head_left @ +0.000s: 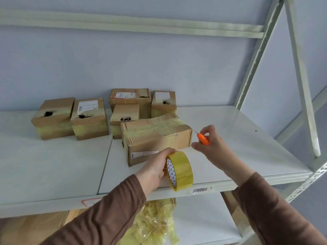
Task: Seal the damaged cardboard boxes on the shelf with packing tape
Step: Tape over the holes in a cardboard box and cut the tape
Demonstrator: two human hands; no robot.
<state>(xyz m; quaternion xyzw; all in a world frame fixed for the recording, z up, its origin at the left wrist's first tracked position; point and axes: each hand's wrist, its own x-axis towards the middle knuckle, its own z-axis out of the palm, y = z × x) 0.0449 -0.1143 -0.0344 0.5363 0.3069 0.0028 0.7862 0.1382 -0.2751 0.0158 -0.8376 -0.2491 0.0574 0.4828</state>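
Observation:
My left hand (155, 167) grips a roll of yellowish packing tape (180, 170) just in front of a large taped cardboard box (157, 137) lying on the white shelf (230, 138). My right hand (210, 147) holds a small orange cutter (203, 139), blade tip up, at the box's right end. Behind stand several smaller boxes with torn dark holes: one at far left (53, 119), one beside it (89, 119), one in the middle (123, 115), one at the back right (163, 101), and a bigger one at the back (130, 98).
A metal upright and diagonal brace (300, 76) frame the shelf's right side. On the lower shelf lies a heap of crumpled yellow tape scraps (155, 221). A barcode label (200, 190) marks the shelf's front edge.

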